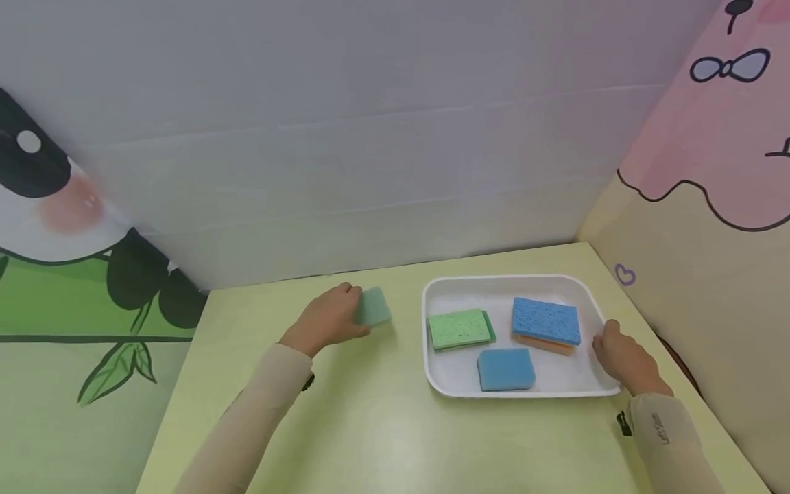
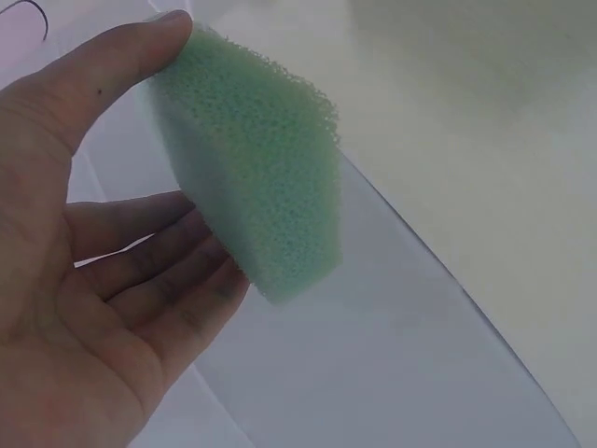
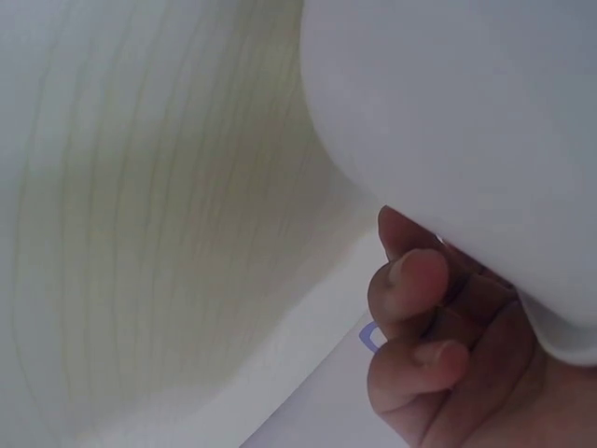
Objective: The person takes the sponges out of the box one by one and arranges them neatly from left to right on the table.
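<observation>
In the head view my left hand [image 1: 330,317] pinches a pale green sponge [image 1: 373,307] above the table, left of the white tray. The left wrist view shows the thumb on one side of this porous sponge [image 2: 266,159] and the fingertips on the other. My right hand [image 1: 628,360] grips the right rim of the white tray [image 1: 441,381]. Up close, its fingers [image 3: 418,280] curl under the tray's edge; the thumb is hidden there. Inside the tray lie a green sponge [image 1: 459,328], a blue sponge [image 1: 546,319] over an orange layer, and a plain blue sponge [image 1: 506,369].
The pale yellow table [image 1: 370,439] ends at a white wall [image 1: 370,171] behind. A side wall with a pink drawing [image 1: 710,130] stands close to the right hand. At the left is a wall with a green picture [image 1: 68,302].
</observation>
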Available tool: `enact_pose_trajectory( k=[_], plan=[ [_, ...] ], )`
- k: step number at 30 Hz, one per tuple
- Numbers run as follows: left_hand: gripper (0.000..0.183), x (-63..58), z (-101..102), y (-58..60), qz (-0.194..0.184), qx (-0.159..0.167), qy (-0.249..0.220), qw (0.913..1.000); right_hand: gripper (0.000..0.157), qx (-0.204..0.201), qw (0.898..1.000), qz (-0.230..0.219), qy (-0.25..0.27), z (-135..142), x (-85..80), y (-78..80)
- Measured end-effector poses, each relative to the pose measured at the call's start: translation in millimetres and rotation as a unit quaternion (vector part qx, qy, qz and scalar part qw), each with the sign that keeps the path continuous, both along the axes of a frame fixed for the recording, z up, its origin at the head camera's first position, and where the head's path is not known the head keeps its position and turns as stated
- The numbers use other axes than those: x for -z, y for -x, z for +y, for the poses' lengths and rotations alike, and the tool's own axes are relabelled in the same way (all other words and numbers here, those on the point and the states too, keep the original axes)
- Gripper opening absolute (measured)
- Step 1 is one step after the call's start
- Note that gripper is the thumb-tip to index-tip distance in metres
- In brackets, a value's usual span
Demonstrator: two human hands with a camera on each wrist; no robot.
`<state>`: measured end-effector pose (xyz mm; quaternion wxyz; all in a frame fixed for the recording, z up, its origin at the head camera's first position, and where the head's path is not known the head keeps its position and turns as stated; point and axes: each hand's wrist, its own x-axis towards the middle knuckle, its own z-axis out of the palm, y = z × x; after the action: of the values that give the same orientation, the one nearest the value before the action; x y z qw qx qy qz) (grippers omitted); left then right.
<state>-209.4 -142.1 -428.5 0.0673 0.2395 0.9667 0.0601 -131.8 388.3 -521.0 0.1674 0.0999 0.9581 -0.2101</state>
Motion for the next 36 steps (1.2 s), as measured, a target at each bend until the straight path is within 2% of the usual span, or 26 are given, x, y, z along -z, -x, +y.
enact_pose_trajectory(
  k=[7,12,17,21,30,36],
  plan=[
    [0.071,-0.9,-38,-3.3,-0.007,-0.022,-0.012,0.9997,0.042,0.002,1.000,-0.005,-0.004,1,1.2,0.9],
    [0.075,3.1,-62,-2.1,-0.002,-0.011,-0.001,0.9999,0.043,-0.001,1.000,-0.006,-0.005,2,0.8,0.9],
    [0.078,7.1,-81,-3.4,0.001,-0.006,-0.004,1.0000,0.042,0.004,1.000,-0.010,-0.005,1,-0.2,1.2],
    [0.077,8.3,-92,-5.2,-0.002,-0.021,-0.011,0.9997,0.041,0.006,1.000,-0.009,-0.006,-1,0.2,0.9],
    [0.068,12.9,-108,-3.9,-0.014,-0.095,-0.019,0.9952,0.039,0.004,1.000,-0.008,-0.008,0,0.4,0.3],
    [0.062,14.9,-116,-5.3,-0.004,-0.144,-0.028,0.9892,0.039,-0.003,1.000,0.002,-0.008,-1,1.6,-1.1]
  ],
)
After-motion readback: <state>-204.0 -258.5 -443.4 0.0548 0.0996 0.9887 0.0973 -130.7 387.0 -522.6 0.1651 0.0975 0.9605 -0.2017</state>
